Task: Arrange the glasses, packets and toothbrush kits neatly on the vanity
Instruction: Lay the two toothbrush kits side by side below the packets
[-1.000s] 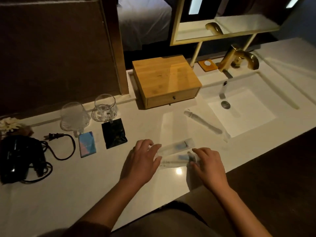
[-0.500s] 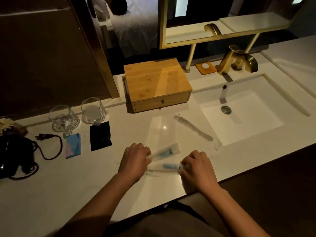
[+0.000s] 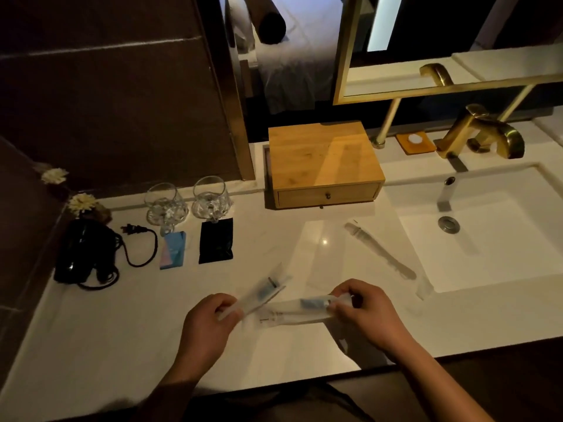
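While the 2 glasses [image 3: 166, 205] and [image 3: 212, 198] are standing side by side near the back wall, with the blue packet [image 3: 172, 250] and the black packet [image 3: 216, 240] lying just in front of them, we are judging that part of the arrangement to be settled. We are now working on the toothbrush kits. We are holding 1 kit in each hand near the front edge of the vanity [image 3: 91, 330]. Our left hand [image 3: 207, 327] is pinching the near end of the left kit [image 3: 262, 292], which is angling up and away to the right. Our right hand [image 3: 365, 312] is closing its fingertips on the right end of the right kit [image 3: 301, 310], which is lying roughly level. The 2 sleeves are crossing or touching near their middles; we cannot tell whether either is resting on the counter. A 3rd clear sleeve [image 3: 384, 257] is lying diagonally beside the sink [image 3: 487, 278], untouched, its far end just reaching the basin edge.

We are judging the next move to call for bringing the 2 held kits parallel and setting them down flat, most likely in line with the packets. The thin wrappers are looking slippery and limp, so we are advising an even grip at the ends. The 3rd sleeve is needing collection afterwards.
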